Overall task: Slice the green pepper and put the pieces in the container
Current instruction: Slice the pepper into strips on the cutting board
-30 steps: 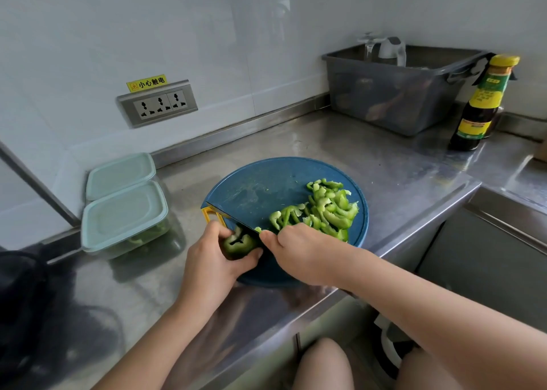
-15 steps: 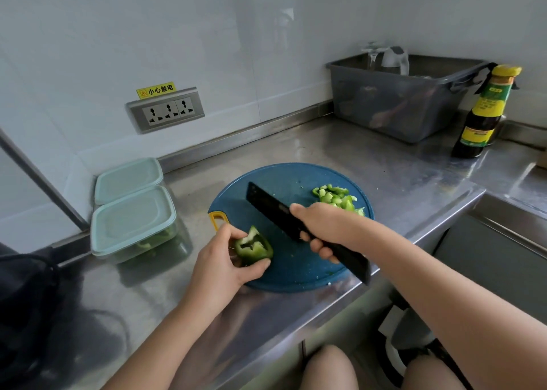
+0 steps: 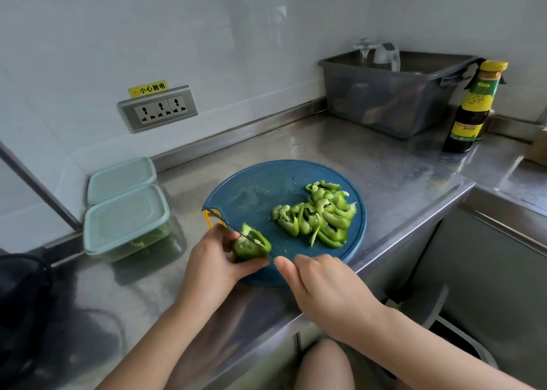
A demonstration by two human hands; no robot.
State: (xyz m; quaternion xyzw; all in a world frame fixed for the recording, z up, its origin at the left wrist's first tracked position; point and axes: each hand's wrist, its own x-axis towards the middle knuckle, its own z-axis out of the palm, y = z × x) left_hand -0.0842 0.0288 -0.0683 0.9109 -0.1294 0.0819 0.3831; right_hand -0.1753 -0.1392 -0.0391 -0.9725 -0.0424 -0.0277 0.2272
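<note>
I see left hand (image 3: 213,265) curled round the pepper (image 3: 251,246) chunk, thumb on its near side, fingers behind, pinning it at the near-left edge of the board (image 3: 266,182). Right hand (image 3: 322,289) is closed on the knife (image 3: 228,225); the handle is hidden under the hand. Blade is edge-on to me, lying across the pepper's top, tip at the board's left rim. Slices (image 3: 319,215) are heaped on the board's right half. Lidded container (image 3: 127,224) sits left of the board, apart from it, some green inside.
</note>
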